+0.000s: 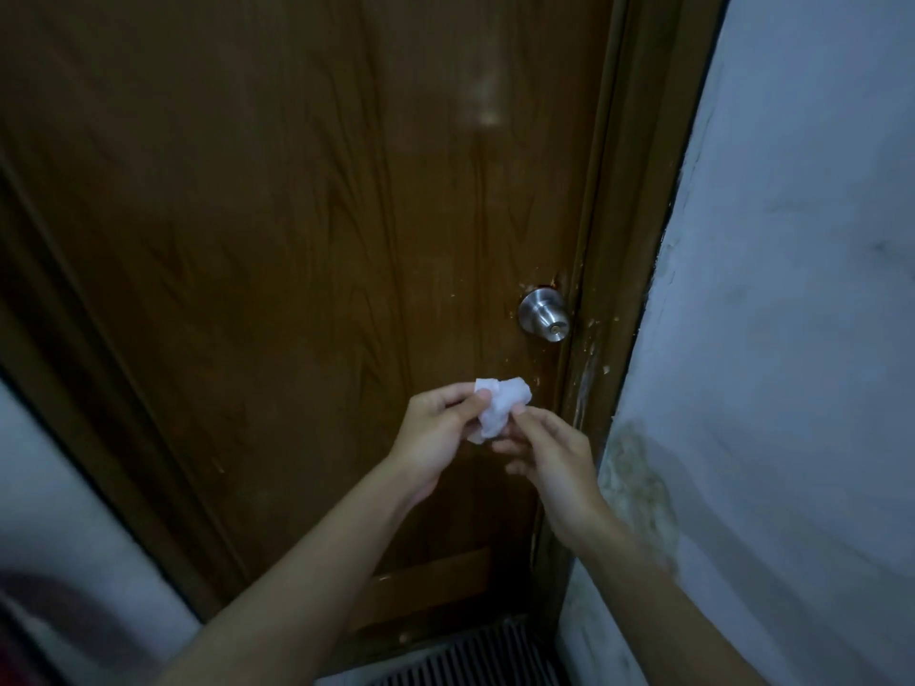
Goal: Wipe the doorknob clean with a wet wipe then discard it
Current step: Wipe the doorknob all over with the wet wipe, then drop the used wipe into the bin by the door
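Dim light; brown wood-grain door [307, 250] fills most of the view, set in a matching wooden frame [624, 230]. Pale blue-grey wall [792, 289] to the right, stained and discoloured low down near the frame; paint chipped along the frame edge by the latch. Striped mat or grille [475, 656] at the foot of the door, too dark to tell which.

Round brushed-metal doorknob [543, 315] sits at the door's right edge, untouched, keyhole facing out.

Both bare arms reach up from below. White wet wipe [500, 407], crumpled, held between the two hands in front of the door, below and slightly left of the knob, apart from it. Left hand [435, 428] pinches the wipe's left side, thumb and fingers curled onto it. Right hand [549, 448] pinches the wipe's lower right edge with its fingertips; remaining fingers loosely curled beneath.
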